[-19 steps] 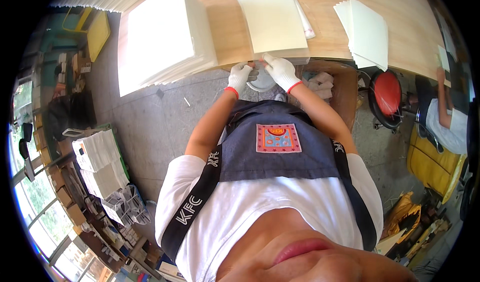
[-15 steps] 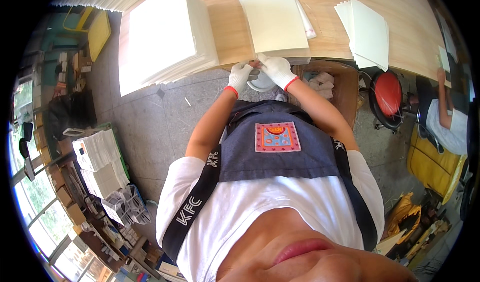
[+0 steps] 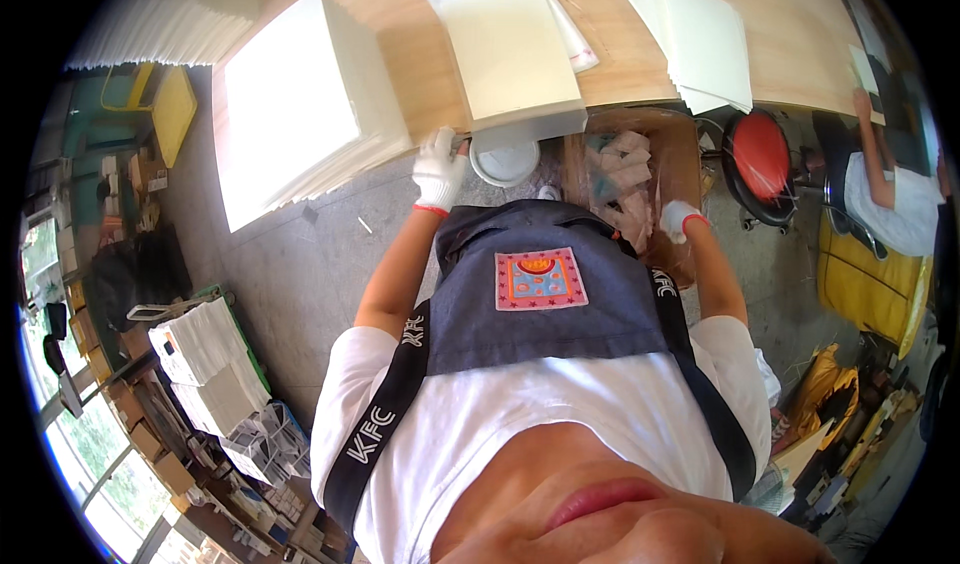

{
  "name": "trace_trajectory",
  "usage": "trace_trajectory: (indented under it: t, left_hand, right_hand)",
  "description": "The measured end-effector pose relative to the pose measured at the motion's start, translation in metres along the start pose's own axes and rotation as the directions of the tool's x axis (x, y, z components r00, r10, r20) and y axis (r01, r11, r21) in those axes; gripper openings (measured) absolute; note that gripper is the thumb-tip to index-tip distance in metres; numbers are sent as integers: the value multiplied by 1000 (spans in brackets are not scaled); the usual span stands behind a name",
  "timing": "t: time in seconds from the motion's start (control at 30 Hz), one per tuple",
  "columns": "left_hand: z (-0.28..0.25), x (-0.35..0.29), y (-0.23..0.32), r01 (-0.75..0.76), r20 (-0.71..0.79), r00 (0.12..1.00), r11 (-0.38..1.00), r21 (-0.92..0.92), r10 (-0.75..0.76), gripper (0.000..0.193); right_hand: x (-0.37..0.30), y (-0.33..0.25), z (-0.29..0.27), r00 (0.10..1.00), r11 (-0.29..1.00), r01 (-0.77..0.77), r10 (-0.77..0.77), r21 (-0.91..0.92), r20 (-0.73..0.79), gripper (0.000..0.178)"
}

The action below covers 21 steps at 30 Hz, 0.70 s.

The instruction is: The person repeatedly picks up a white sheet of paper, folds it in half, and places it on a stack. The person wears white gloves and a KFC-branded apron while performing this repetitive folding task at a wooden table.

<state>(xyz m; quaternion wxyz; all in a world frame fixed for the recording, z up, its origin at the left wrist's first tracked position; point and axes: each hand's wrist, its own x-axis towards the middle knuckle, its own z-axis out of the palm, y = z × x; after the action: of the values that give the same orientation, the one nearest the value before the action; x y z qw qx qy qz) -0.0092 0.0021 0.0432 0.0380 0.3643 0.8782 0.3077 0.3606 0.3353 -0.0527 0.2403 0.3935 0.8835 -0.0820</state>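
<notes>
The left hand in a white knit glove with a red cuff (image 3: 440,172), fingers partly bent, any hold indiscernible, is near the tall stack of white sheets (image 3: 290,104). The similarly gloved right hand (image 3: 682,219), fingers hidden and grip indeterminable, is at the open brown cardboard box of pale scraps (image 3: 682,154). The cream rectangular sheet (image 3: 515,59) lies on the pale wooden table (image 3: 612,14) near its front edge, presumably for easy reach.

The right hand (image 3: 683,220) (gloved) hangs near a box (image 3: 679,154).

Left grip (image 3: 439,171) extends forward; right grip (image 3: 682,220) sits out sideways.
</notes>
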Motion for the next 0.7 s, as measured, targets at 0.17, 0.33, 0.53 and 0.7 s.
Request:
trace_trajectory:
  t: [0.17,0.33,0.53,0.7]
  left_hand:
    - [-13,17,20,-465,-112,857,848,255,503,22]
    - [0,24,9,-458,-105,879,885,84,465,17]
    - [19,-15,-8,140,-125,976,950,-278,-180,19]
    - [35,-22,-5,387,9,839,584,-714,-544,18]
  right_hand:
    - [-25,-129,-125,834,884,408,-261,226,-486,48]
    - [-1,-202,-167,449,709,679,-605,-189,-657,31]
    - [23,-213,-130,806,461,588,-259,665,-532,14]
    - [7,-241,-139,922,560,237,128,793,-366,23]
